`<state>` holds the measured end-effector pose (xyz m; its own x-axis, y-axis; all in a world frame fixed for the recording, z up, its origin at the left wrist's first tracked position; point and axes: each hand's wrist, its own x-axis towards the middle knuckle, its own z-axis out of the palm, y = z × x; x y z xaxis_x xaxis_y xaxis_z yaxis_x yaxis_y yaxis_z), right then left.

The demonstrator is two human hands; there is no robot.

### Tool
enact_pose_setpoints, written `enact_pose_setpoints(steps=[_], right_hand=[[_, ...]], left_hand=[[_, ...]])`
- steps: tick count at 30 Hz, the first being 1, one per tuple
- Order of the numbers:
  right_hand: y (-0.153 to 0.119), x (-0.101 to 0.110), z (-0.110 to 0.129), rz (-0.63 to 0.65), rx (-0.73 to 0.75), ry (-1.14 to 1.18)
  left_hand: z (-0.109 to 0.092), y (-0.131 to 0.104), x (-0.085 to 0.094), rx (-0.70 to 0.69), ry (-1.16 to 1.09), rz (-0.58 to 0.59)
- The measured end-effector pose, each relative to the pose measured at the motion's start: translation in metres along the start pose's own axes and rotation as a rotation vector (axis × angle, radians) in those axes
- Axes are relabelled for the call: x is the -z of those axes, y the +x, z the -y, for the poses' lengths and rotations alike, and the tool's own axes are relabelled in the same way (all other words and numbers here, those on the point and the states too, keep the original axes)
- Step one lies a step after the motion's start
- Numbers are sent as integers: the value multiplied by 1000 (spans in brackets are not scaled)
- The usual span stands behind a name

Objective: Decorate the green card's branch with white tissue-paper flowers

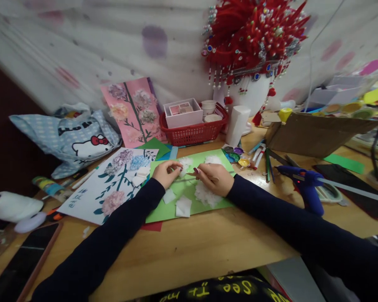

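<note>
A light green sheet point(164, 214) lies on the wooden table, bearing white ruffled paper flowers point(206, 195) and loose white paper squares point(183, 206). Over its left part is my left hand point(167, 173), fingers pinched together at the edge of a white flower point(185, 164); what they hold is too small to make out. My right hand point(216, 178) grips a thin pointed stick point(192, 174), its tip directed left toward my left hand. Another white flower point(213, 160) shows behind my right hand.
Left of the sheet lies a white flower picture point(94, 197). A red basket point(193, 135) and a pink flower picture point(129, 113) stand behind. Paint pots point(234, 157), a blue glue gun point(308, 184) and a cardboard box point(315, 132) are on the right. A phone point(25, 260) lies front left.
</note>
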<state>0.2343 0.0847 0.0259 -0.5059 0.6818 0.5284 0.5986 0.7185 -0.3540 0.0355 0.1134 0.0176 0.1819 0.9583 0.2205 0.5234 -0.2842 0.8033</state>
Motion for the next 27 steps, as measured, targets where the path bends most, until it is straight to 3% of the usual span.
enact_pose_setpoints(steps=[10,15,21,24,27], right_hand=[[-3,2,3,-36,-3,-42],[-4,4,5,-80,5,-13],[-8,11,7,-186,5,117],[-9,10,7,-180,-2,134],[-8,6,7,-97,-11,107]], left_hand=[[-6,-4,7,-48,204,-18],[-6,-7,11,-65,264,46],[-3,-6,9,-14,82,239],[0,-6,3,-19,208,157],[2,-6,-2,-58,325,56]])
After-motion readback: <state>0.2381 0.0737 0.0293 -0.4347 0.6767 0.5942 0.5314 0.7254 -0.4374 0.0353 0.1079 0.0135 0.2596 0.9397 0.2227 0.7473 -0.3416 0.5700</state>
